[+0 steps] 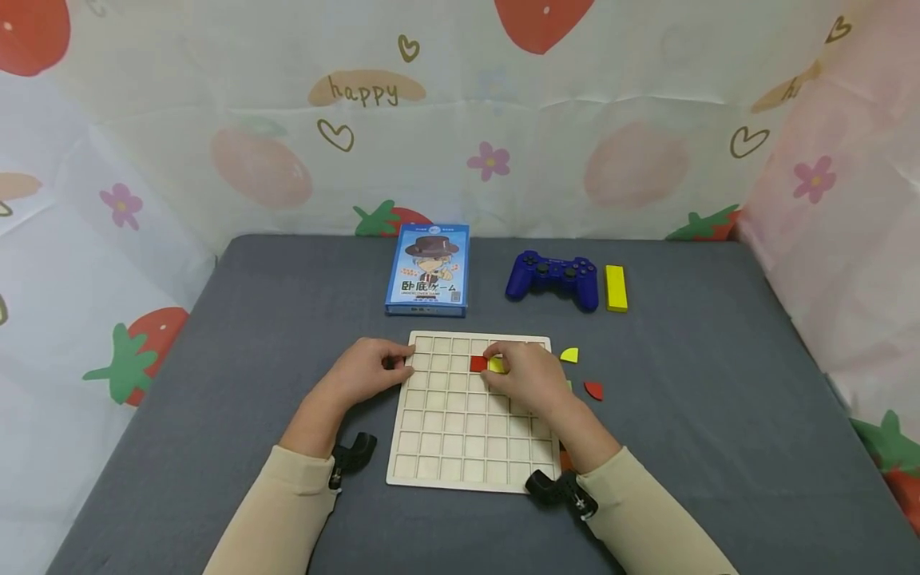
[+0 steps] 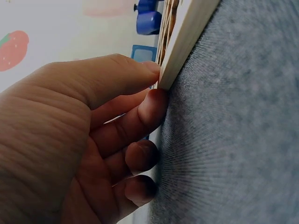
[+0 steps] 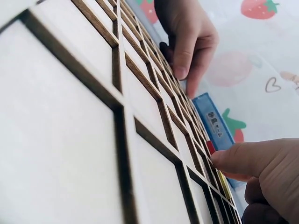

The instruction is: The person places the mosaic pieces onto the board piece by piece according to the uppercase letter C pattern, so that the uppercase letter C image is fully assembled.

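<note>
A pale wooden grid board [image 1: 470,447] lies flat on the grey tabletop. My left hand [image 1: 398,361] holds the board's upper left edge: in the left wrist view the thumb [image 2: 140,70] lies on the rim and the curled fingers [image 2: 154,100] press against its side. My right hand [image 1: 499,359] rests over the board's upper rows and pinches a yellow piece [image 1: 496,366] beside a red square piece [image 1: 477,364] seated in a cell. The right wrist view shows the board [image 3: 70,116] up close, the red piece [image 3: 210,147] and my fingertip [image 3: 224,161] touching the grid.
A yellow quarter-round piece [image 1: 569,355] and a red one [image 1: 593,390] lie on the cloth right of the board. Behind it are a blue card box [image 1: 428,269], a blue game controller [image 1: 552,279] and a yellow bar [image 1: 616,287]. Strawberry-print curtains surround the table.
</note>
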{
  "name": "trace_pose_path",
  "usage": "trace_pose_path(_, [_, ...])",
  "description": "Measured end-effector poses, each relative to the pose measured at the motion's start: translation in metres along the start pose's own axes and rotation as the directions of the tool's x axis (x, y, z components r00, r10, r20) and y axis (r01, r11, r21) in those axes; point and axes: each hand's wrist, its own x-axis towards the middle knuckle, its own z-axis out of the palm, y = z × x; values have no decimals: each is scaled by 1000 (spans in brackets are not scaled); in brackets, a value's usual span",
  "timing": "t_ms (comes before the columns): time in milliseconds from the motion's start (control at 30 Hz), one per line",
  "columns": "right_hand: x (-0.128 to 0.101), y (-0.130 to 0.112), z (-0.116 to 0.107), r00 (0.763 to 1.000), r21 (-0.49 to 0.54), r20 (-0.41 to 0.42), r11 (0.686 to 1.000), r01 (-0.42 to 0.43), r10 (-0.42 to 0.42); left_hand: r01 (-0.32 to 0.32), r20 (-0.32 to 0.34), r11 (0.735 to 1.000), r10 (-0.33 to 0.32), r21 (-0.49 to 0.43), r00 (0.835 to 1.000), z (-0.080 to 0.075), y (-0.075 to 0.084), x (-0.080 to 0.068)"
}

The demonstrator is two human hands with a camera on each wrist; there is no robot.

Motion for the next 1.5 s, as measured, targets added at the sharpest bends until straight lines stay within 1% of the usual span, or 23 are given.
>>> trace_pose_path(167, [-1, 1, -1, 1000, -3, 9, 1000, 3, -3, 8, 16, 999, -9, 40, 1000, -1, 3, 0])
trace_pose_path(333, [-5, 5, -9, 1000, 17, 8, 1000, -11, 11, 23, 30, 999, -23, 27, 999, -1, 5, -1])
trace_pose_path(400, [-6, 8, -18, 1000, 44, -6, 999, -25, 26, 26, 35, 1000, -26, 18, 999, -1, 7, -1])
trace_pose_path(500, [-8, 18, -34, 997, 90, -40, 994, -60, 64, 12, 35, 1000, -12, 14, 999, -1, 9, 1])
trace_pose_path(633, [-10, 40, -56, 986, 132, -89, 983, -128, 140, -10, 26, 1000, 10, 14, 1000, 0, 12, 2])
trace_pose_path(733, [-12, 57, -69, 976, 134, -94, 974, -183, 196, -5, 24, 1000, 4, 6, 1000, 1, 14, 3])
trace_pose_path(867, [-14, 75, -78, 970, 125, -52, 966, -228, 236, 28, 21, 1000, -28, 4, 999, 1, 18, 1])
trace_pose_path(1000, [-15, 88, -82, 973, 135, 46, 964, -231, 227, 52, 21, 999, -52, 2, 998, 1, 22, 1])
trace_pose_path(1100, [-15, 92, -83, 970, 155, 126, 962, -224, 206, 67, 24, 997, -66, -28, 997, 0, 21, 1])
trace_pose_path(1167, [-15, 93, -82, 967, 162, 159, 961, -224, 199, 75, 26, 996, -74, -53, 997, 0, 20, 1])
trace_pose_path(1233, [-14, 93, -80, 967, 162, 170, 963, -218, 190, 81, 25, 995, -80, -63, 997, -1, 19, 0])
trace_pose_path(1333, [-13, 95, -77, 968, 146, 170, 966, -212, 186, 73, 22, 995, -72, -65, 997, -1, 18, 0])
trace_pose_path(1500, [-13, 97, -74, 964, 117, 159, 966, -232, 213, 67, 16, 994, -66, -87, 998, 1, 15, -1])
